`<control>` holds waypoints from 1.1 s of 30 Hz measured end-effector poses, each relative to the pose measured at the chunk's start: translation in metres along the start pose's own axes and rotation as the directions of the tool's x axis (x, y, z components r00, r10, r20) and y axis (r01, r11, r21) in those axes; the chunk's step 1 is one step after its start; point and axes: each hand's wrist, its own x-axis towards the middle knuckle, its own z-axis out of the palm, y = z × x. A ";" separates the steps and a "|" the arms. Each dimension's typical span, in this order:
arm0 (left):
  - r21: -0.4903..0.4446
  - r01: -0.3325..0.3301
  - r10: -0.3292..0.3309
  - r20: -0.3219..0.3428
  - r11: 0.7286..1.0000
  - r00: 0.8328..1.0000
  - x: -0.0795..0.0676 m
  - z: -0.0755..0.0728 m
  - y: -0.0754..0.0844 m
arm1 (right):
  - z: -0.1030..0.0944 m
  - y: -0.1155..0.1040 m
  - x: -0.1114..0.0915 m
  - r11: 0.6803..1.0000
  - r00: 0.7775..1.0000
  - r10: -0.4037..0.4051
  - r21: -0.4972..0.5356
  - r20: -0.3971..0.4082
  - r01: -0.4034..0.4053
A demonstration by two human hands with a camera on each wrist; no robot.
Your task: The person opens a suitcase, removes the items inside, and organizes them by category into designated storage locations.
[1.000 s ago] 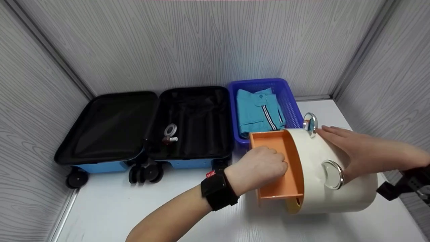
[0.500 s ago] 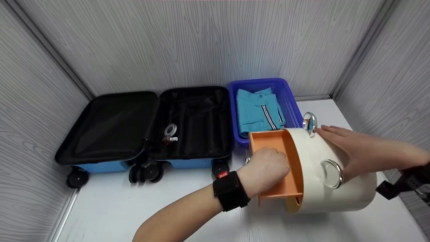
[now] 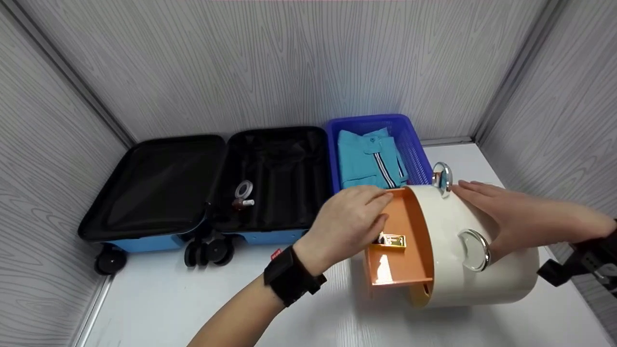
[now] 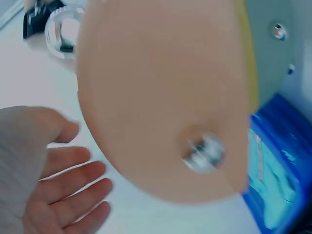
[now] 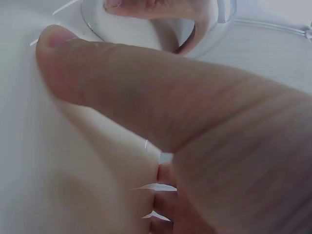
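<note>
A cream rounded drawer box (image 3: 453,241) with chrome-rimmed round parts lies at the right in the head view. Its orange drawer (image 3: 400,270) is pulled out toward the left. Inside the drawer lies a small gold-edged box (image 3: 395,242), partly hidden by my left hand (image 3: 347,219). That hand hovers by the drawer's outer end with fingers loosely extended and nothing in them. The left wrist view shows the drawer front (image 4: 161,97) and its metal knob (image 4: 205,154) beside the spread fingers. My right hand (image 3: 520,217) rests on top of the cream body, thumb against its surface (image 5: 58,63).
Left of centre stands an open black-lined suitcase (image 3: 284,173) with blue sides. A tape roll (image 3: 244,189) and a small brown bottle with a white cap (image 3: 239,204) lie in it. A blue basket (image 3: 417,154) holding folded teal clothing (image 3: 364,156) stands behind the drawer box.
My left hand has come up and left out of the drawer, its curled fingers loosening. The small gold-edged box now shows in the drawer. The right hand stays in place.
</note>
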 end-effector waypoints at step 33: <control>-0.634 0.479 -0.484 0.184 0.607 0.856 -0.067 0.052 -0.006 | 0.009 0.000 0.001 0.999 0.999 -0.022 -0.036 -0.025 0.021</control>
